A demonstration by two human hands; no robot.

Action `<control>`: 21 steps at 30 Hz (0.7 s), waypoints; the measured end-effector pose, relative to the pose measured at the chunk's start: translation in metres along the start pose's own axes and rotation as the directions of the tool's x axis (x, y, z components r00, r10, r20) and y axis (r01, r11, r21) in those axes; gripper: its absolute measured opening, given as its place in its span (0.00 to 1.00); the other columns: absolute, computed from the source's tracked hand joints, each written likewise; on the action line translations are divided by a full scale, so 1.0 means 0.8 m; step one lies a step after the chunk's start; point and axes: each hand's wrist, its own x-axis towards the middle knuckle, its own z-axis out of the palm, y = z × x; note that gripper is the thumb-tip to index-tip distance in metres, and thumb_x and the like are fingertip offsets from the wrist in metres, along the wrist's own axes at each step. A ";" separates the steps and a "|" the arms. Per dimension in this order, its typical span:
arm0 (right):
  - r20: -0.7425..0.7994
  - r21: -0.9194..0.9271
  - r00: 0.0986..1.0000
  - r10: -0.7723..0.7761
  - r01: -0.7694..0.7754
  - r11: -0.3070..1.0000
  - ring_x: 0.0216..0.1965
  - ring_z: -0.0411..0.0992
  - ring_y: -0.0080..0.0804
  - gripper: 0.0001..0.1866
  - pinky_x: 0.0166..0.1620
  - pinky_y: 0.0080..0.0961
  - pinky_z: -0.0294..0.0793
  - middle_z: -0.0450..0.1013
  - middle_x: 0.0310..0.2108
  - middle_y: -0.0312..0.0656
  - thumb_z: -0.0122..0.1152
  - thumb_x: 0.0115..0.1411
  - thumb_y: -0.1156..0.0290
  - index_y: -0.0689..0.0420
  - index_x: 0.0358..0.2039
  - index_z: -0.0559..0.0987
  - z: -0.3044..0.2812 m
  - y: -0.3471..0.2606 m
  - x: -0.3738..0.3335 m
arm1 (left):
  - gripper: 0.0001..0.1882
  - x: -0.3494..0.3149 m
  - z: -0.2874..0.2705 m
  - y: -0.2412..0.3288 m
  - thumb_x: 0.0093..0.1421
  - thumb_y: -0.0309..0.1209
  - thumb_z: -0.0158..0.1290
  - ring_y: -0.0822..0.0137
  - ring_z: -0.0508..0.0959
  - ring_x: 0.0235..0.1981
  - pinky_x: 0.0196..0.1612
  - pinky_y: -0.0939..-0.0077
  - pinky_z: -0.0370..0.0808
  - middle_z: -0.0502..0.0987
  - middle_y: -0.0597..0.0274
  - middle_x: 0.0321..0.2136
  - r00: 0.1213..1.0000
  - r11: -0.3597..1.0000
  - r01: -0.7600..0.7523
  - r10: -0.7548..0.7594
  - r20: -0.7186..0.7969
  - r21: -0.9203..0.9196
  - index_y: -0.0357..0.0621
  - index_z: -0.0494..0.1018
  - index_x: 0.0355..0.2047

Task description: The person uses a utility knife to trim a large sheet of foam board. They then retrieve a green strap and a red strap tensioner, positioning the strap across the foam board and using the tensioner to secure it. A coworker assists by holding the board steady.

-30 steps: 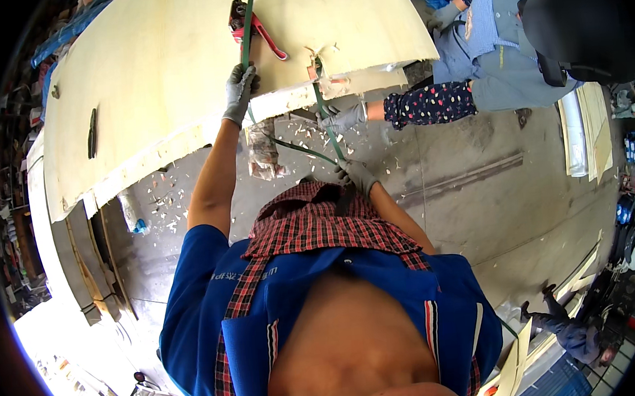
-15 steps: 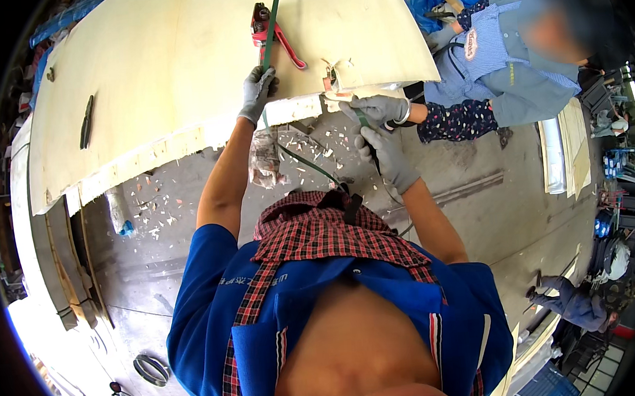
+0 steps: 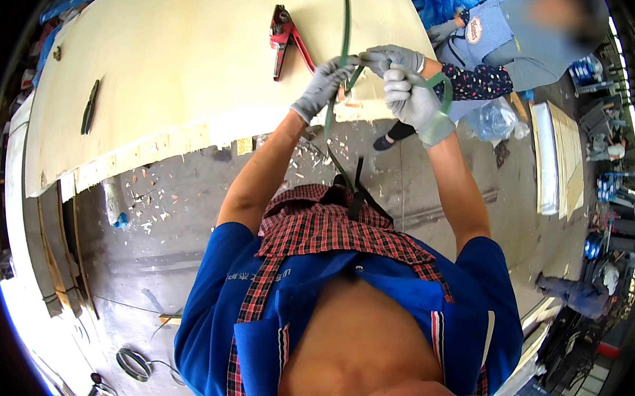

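The near edge of the pale plywood stack runs ragged and splintered across the view, and its right side ends close by a co-worker. Between that edge and the person's checked apron lies a band of grey concrete floor, littered with wood chips toward the left. Room around the hands is tight on the right, where the co-worker's gloved hand reaches in between them.

The green strap comes down over the top of the stack into the person's left hand, whose gloved fingers are closed on it just above the near edge. A length of it hangs below, past the edge. The right hand is curled into a fist around another part of the strap — a loop bends out beside it and down over the wrist.

The left arm stretches forward and inward, nearly straight; the right elbow is out to the side, its forearm rising steeply. A red strapping tool lies on the plywood just beyond the left hand — black-handled pliers lie well to the left.
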 end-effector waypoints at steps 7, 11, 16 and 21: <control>-0.046 -0.013 0.993 0.111 -0.111 0.994 0.19 0.59 0.15 0.10 0.22 0.14 0.60 0.63 0.23 0.28 0.47 0.66 0.70 0.63 0.40 0.71 0.018 -0.079 0.050 | 0.25 0.059 0.049 0.005 0.61 0.38 0.55 0.63 0.68 0.54 0.59 0.68 0.63 0.72 0.57 0.52 0.926 0.778 -0.345 0.375 0.053 0.526 0.43 0.67 0.57; -0.026 -0.078 0.964 0.266 -0.267 0.960 0.18 0.61 0.15 0.08 0.20 0.15 0.62 0.72 0.24 0.33 0.47 0.65 0.72 0.63 0.36 0.72 0.035 -0.134 0.073 | 0.21 0.087 0.074 0.025 0.57 0.43 0.58 0.55 0.68 0.48 0.53 0.63 0.63 0.73 0.56 0.42 0.871 0.664 -0.341 0.489 -0.042 0.666 0.46 0.74 0.47; -0.003 -0.018 0.906 0.423 -0.423 0.906 0.16 0.59 0.12 0.06 0.18 0.12 0.57 0.70 0.23 0.30 0.49 0.64 0.72 0.62 0.36 0.72 0.038 -0.184 0.099 | 0.19 0.133 0.083 0.021 0.55 0.41 0.61 0.57 0.67 0.41 0.47 0.67 0.65 0.70 0.56 0.36 0.785 0.672 -0.312 0.581 -0.217 0.671 0.41 0.72 0.39; 0.079 0.055 0.832 0.550 -0.554 0.831 0.15 0.56 0.10 0.06 0.20 0.11 0.57 0.59 0.19 0.23 0.50 0.64 0.72 0.61 0.36 0.72 0.023 -0.211 0.111 | 0.22 0.152 0.088 0.004 0.53 0.39 0.63 0.61 0.66 0.39 0.43 0.70 0.66 0.66 0.57 0.34 0.748 0.688 -0.278 0.593 -0.298 0.671 0.39 0.67 0.39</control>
